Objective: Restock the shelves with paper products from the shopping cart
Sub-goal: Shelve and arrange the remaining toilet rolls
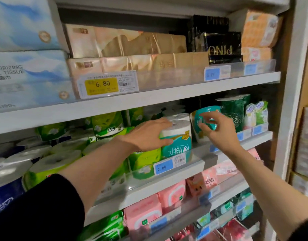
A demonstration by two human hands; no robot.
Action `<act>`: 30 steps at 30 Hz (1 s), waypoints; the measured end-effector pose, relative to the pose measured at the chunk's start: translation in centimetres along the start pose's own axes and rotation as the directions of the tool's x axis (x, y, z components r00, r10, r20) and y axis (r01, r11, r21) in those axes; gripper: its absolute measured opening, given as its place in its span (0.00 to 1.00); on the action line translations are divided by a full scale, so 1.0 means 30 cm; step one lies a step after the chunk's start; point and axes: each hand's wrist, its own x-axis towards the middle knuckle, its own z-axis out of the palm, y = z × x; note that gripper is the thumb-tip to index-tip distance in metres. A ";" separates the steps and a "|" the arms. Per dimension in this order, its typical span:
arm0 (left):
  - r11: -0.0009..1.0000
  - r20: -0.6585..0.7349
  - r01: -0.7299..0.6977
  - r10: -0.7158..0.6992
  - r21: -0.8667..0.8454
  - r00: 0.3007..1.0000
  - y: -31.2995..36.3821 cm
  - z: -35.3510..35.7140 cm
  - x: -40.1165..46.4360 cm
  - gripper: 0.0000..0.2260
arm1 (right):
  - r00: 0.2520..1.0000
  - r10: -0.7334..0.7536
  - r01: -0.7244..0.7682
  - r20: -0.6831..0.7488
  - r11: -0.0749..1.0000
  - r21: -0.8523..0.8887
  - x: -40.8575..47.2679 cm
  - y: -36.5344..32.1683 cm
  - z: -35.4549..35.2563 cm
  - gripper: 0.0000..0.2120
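A teal-and-white toilet paper roll stands upright at the front of the middle shelf. My left hand grips its left side, fingers over the top and thumb across the front. Just to its right a second teal-and-white roll is tilted on the same shelf. My right hand holds it by the teal end with curled fingers. More white rolls stand behind these two. The shopping cart is out of view.
Green-wrapped rolls fill the shelf to the left, a dark green roll stands to the right. Beige tissue packs and black packs sit on the shelf above. Pink packs lie below. Cartons are stacked at the far right.
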 end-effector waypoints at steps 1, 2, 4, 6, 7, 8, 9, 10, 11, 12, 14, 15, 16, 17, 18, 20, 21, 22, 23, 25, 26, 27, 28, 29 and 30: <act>1.000 0.026 0.001 -0.001 -0.015 1.000 0.000 0.008 0.005 0.30 | 0.996 -0.066 0.057 -0.053 0.988 -0.144 0.013 0.016 -0.003 0.15; 0.999 0.036 0.015 -0.014 -0.028 0.999 -0.001 0.018 0.007 0.30 | 0.991 -0.114 0.093 -0.065 0.961 -0.260 0.027 0.034 -0.006 0.18; 0.998 0.018 0.046 -0.046 -0.037 0.999 -0.006 0.034 0.005 0.28 | 0.995 -0.092 0.074 -0.030 0.922 -0.381 0.058 0.066 -0.009 0.29; 0.998 -0.008 0.059 -0.059 -0.032 0.998 -0.010 0.042 0.003 0.26 | 0.998 -0.025 0.046 0.053 0.906 -0.421 0.085 0.090 -0.013 0.38; 0.998 -0.022 0.059 -0.060 -0.034 0.998 -0.011 0.044 0.002 0.26 | 0.994 0.001 0.047 0.110 0.902 -0.429 0.094 0.101 -0.011 0.40; 0.998 -0.031 0.057 -0.059 -0.039 0.998 -0.011 0.045 0.002 0.25 | 0.987 0.022 0.051 0.161 0.901 -0.431 0.100 0.110 -0.007 0.41; 0.998 -0.032 0.056 -0.058 -0.042 0.998 -0.011 0.044 0.002 0.25 | 0.980 0.039 0.049 0.195 0.902 -0.428 0.105 0.116 -0.005 0.42; 0.997 -0.027 0.058 -0.059 -0.040 0.998 -0.011 0.044 0.003 0.25 | 0.978 0.047 0.045 0.205 0.904 -0.425 0.107 0.121 -0.002 0.43; 0.997 -0.021 0.063 -0.064 -0.034 0.998 -0.010 0.045 0.002 0.26 | 0.980 0.043 0.043 0.194 0.905 -0.422 0.110 0.123 -0.002 0.43; 0.997 -0.019 0.067 -0.068 -0.026 0.998 -0.009 0.047 0.001 0.26 | 0.984 0.031 0.046 0.175 0.905 -0.424 0.112 0.120 -0.002 0.43; 0.996 -0.022 0.080 -0.080 -0.026 0.997 -0.010 0.052 -0.001 0.26 | 0.990 0.000 0.060 0.139 0.902 -0.428 0.126 0.106 -0.005 0.40; 0.995 -0.023 0.091 -0.092 -0.036 0.995 -0.010 0.053 -0.004 0.26 | 0.992 -0.016 0.068 0.126 0.906 -0.418 0.134 0.097 -0.007 0.36; 0.993 -0.026 0.103 -0.105 -0.048 0.994 -0.009 0.055 -0.006 0.26 | 0.992 -0.031 0.076 0.120 0.913 -0.401 0.140 0.089 -0.010 0.33; 0.991 -0.029 0.117 -0.119 -0.060 0.992 -0.009 0.056 -0.008 0.26 | 0.992 -0.041 0.084 0.119 0.920 -0.383 0.145 0.081 -0.011 0.29; 0.989 -0.031 0.130 -0.133 -0.075 0.991 -0.009 0.057 -0.009 0.26 | 0.990 -0.044 0.089 0.131 0.929 -0.360 0.147 0.076 -0.010 0.26; 0.984 -0.035 0.149 -0.153 -0.100 0.988 -0.009 0.061 -0.009 0.26 | 0.977 -0.014 0.071 0.213 0.962 -0.264 0.150 0.074 -0.009 0.25; 0.982 -0.037 0.155 -0.159 -0.107 0.987 -0.010 0.063 -0.009 0.26 | 0.960 0.014 0.045 0.281 0.978 -0.204 0.153 0.075 -0.011 0.25; 0.982 -0.040 0.154 -0.159 -0.107 0.987 -0.011 0.062 -0.007 0.26 | 0.939 0.030 0.026 0.343 0.987 -0.159 0.158 0.073 -0.014 0.26; 0.984 -0.040 0.146 -0.151 -0.102 0.988 -0.013 0.061 -0.007 0.26 | 0.923 0.038 0.022 0.383 0.988 -0.151 0.164 0.070 -0.019 0.26; 0.991 -0.040 0.108 -0.111 -0.082 0.993 -0.016 0.061 -0.006 0.26 | 0.922 0.030 0.040 0.386 0.984 -0.171 0.174 0.055 -0.034 0.25; 0.994 -0.043 0.082 -0.085 -0.071 0.995 -0.016 0.062 -0.005 0.26 | 0.931 0.025 0.037 0.365 0.986 -0.161 0.176 0.051 -0.042 0.25; 0.996 -0.043 0.060 -0.063 -0.063 0.997 -0.016 0.063 -0.006 0.26 | 0.940 0.034 0.014 0.340 0.990 -0.139 0.172 0.051 -0.049 0.24; 0.997 -0.045 0.048 -0.051 -0.057 0.998 -0.016 0.062 -0.006 0.26 | 0.947 0.047 -0.016 0.317 0.995 -0.100 0.164 0.052 -0.054 0.23; 0.998 -0.050 0.042 -0.045 -0.052 0.998 -0.018 0.062 -0.007 0.26 | 0.950 0.074 -0.064 0.304 0.997 -0.045 0.151 0.057 -0.060 0.23; 0.998 -0.057 0.036 -0.039 -0.051 0.998 -0.020 0.062 -0.008 0.26 | 0.947 0.112 -0.125 0.300 0.992 0.023 0.136 0.064 -0.062 0.23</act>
